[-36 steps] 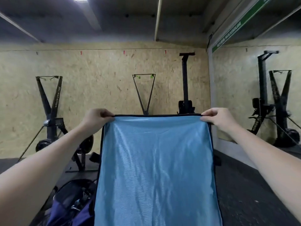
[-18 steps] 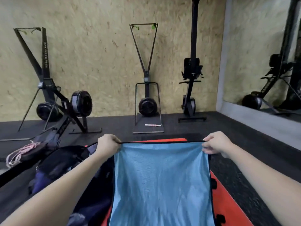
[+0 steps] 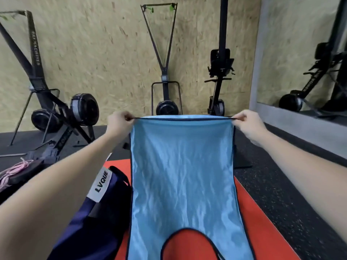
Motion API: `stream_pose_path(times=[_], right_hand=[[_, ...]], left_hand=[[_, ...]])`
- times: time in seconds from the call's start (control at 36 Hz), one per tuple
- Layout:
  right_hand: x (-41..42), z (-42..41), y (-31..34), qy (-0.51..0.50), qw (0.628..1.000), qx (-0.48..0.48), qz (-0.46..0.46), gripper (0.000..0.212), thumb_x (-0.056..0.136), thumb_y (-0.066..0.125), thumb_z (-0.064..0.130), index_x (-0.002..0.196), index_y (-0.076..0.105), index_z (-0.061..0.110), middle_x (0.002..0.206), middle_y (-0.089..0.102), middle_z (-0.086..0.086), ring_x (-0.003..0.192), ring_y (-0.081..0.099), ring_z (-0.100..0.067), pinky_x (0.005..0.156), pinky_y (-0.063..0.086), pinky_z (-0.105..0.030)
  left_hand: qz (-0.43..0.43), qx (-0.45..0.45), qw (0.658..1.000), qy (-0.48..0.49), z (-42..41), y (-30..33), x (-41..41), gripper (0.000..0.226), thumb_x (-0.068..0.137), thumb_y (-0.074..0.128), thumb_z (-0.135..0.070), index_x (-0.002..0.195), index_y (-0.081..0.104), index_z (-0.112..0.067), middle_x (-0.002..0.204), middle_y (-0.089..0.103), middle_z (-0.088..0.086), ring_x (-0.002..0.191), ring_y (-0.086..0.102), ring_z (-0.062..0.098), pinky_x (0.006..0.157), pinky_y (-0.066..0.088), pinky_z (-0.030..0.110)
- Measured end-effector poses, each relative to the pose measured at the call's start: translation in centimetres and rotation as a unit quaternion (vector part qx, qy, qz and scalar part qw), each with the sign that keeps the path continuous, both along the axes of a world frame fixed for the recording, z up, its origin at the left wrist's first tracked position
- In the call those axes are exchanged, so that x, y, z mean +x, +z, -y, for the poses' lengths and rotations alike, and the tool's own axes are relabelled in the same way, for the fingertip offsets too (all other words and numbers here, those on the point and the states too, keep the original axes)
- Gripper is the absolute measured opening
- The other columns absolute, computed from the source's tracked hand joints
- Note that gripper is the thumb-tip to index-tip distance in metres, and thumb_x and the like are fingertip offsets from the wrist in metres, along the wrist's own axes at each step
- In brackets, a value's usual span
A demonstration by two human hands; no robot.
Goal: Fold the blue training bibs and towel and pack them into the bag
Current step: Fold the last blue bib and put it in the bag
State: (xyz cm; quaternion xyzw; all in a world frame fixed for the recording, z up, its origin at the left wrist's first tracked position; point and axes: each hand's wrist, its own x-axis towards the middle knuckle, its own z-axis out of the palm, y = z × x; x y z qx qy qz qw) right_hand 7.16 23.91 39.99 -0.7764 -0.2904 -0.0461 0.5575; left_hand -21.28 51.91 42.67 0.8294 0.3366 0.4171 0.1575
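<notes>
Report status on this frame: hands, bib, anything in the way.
Left hand and right hand each pinch a top corner of the blue bib, stretched flat. Bib hangs over the red mat. Navy bag lower left. Nothing blocking.

The person's two arms are bare, with no sleeves showing. The left hand (image 3: 120,124) and the right hand (image 3: 247,126) have nothing on them: no gloves, no rings, no watch, no bands on either wrist.
</notes>
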Motion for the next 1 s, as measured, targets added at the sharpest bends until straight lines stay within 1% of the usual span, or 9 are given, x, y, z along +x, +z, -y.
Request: stream_pose_path(times=[0.08,0.14,0.22,0.39,0.56,0.67,0.78,0.86,1.0], right_hand=[[0.1,-0.1,3.5,-0.001,0.999,0.026,0.044,0.012,0.089,0.072,0.012,0.086,0.065,0.021,0.098,0.07,-0.003,0.097,0.065,-0.024,0.09,0.053,-0.042],[-0.2,0.1,6.0,0.002,0.996,0.054,0.067,0.011,0.089,0.072,0.011,0.087,0.065,0.018,0.103,0.071,-0.005,0.097,0.064,-0.02,0.086,0.053,-0.033],[-1.6,1.2,9.5,0.008,0.991,0.093,0.095,0.013,0.091,0.07,0.01,0.103,0.067,0.006,0.102,0.067,-0.004,0.088,0.059,-0.012,0.066,0.044,-0.008],[-4.9,4.4,11.9,0.045,0.984,0.128,0.114,0.022,0.089,0.072,0.005,0.107,0.066,-0.006,0.103,0.069,-0.008,0.08,0.06,0.001,0.069,0.048,-0.005],[-9.3,9.4,7.0,0.103,0.99,0.03,0.087,0.013,0.084,0.074,0.0,0.085,0.068,0.011,0.089,0.071,-0.002,0.078,0.063,-0.008,0.072,0.051,-0.012],[-11.5,12.9,0.7,0.129,0.979,-0.148,0.06,0.013,0.078,0.081,0.003,0.081,0.074,0.014,0.076,0.072,-0.001,0.068,0.059,-0.013,0.061,0.044,-0.021],[-14.0,16.0,-5.7,0.11,0.955,-0.273,0.034,0.017,0.073,0.084,0.007,0.074,0.075,0.021,0.064,0.071,0.011,0.06,0.058,0.002,0.053,0.039,-0.011],[-15.5,17.7,-9.1,0.096,0.953,-0.287,0.015,0.017,0.073,0.084,0.008,0.073,0.074,0.022,0.07,0.073,0.007,0.067,0.061,-0.005,0.053,0.039,-0.008],[-16.5,19.4,-11.8,0.074,0.958,-0.276,0.004,0.017,0.075,0.082,0.008,0.074,0.074,0.023,0.072,0.071,0.007,0.071,0.061,-0.007,0.061,0.039,-0.014]], left_hand=[[0.025,0.013,1.0,-0.009,0.4,3.8,0.2,0.018,0.09,0.069,-0.022,0.095,0.073,-0.006,0.087,0.07,0.01,0.075,0.058,0.017,0.06,0.034,0.025],[0.062,0.015,0.998,-0.018,0.7,6.2,-0.1,0.017,0.089,0.071,-0.026,0.093,0.072,-0.01,0.083,0.068,0.004,0.069,0.055,0.012,0.054,0.037,0.018],[0.12,0.034,0.992,-0.03,1.5,9.0,-1.2,0.014,0.089,0.072,-0.027,0.093,0.071,-0.014,0.085,0.066,-0.002,0.072,0.056,0.008,0.055,0.037,0.005],[0.165,0.074,0.982,-0.049,4.4,10.4,-5.4,0.013,0.088,0.072,-0.022,0.095,0.073,-0.01,0.086,0.068,0.001,0.079,0.06,0.012,0.058,0.039,0.001],[0.098,0.1,0.989,-0.039,7.8,4.0,-10.8,0.009,0.083,0.077,-0.017,0.089,0.075,-0.01,0.082,0.069,-0.002,0.078,0.063,0.012,0.067,0.039,0.011],[-0.018,0.054,0.997,-0.048,9.8,-3.7,-14.6,0.021,0.075,0.08,-0.005,0.074,0.069,-0.024,0.073,0.069,-0.006,0.073,0.066,0.014,0.071,0.048,0.024],[-0.161,0.011,0.984,-0.078,12.6,-10.3,-18.3,0.03,0.073,0.082,-0.012,0.068,0.062,-0.034,0.074,0.067,-0.006,0.076,0.062,0.014,0.066,0.039,0.018],[-0.212,-0.008,0.972,-0.096,14.4,-13.4,-19.8,0.028,0.078,0.078,-0.015,0.07,0.057,-0.032,0.073,0.065,-0.011,0.074,0.059,0.011,0.062,0.036,0.009],[-0.219,-0.032,0.967,-0.124,15.9,-15.6,-20.4,0.031,0.082,0.075,-0.014,0.072,0.052,-0.031,0.071,0.061,-0.013,0.066,0.052,-0.001,0.061,0.036,0.011]])
